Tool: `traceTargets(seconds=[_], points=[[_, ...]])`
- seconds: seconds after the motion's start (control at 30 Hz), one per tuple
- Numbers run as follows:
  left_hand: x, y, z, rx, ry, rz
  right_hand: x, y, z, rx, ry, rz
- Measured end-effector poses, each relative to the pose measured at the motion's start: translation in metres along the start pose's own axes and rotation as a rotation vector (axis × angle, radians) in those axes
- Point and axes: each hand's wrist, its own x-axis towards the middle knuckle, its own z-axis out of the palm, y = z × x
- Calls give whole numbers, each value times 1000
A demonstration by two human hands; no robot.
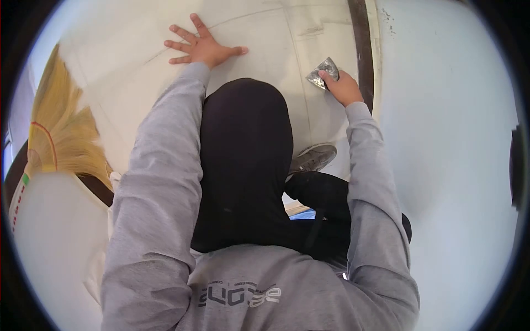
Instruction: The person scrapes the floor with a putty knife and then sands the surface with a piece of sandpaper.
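My left hand [205, 51] lies flat on the pale tiled floor [259, 38], its fingers spread and nothing in them. Over the floor near the dark strip at the right, my right hand [343, 87] grips a scraper [324, 74] with a wide, mottled grey metal blade. The thumb presses on the blade's face, and the scraper's handle is hidden in the hand. Thin dark lines run across the floor between my hands.
A straw broom [66, 121] leans at the left. A dark skirting strip [362, 55] runs along the white wall [441, 110] at the right. My shoe [314, 158] and bent knees are below my hands. Something blue [303, 214] shows beneath my legs.
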Motion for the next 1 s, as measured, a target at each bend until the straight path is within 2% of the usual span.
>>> traceTargets(seconds=[0.03, 0.17, 0.23, 0.37, 0.47, 0.7, 0.87, 1.0], points=[[1, 2, -3, -6, -16, -7, 7, 12, 8, -59, 58, -9], [2, -1, 1, -5, -13, -21, -4, 35, -1, -98, 40, -28], [-1, 0, 1, -5, 16, 2, 0, 35, 2, -199, 75, 29], [-2, 2, -2, 2, -1, -1, 4, 9, -15, -214, 22, 88], [0, 7, -10, -19, -10, -15, 8, 29, 0, -159, 65, 17], [-3, 5, -6, -13, -24, -24, 6, 12, -4, -138, 37, 53], [1, 6, -6, -15, -33, -30, -8, 33, 0, -128, 27, 36], [-7, -2, 4, -19, -24, -17, 6, 11, 7, -97, 84, 42]])
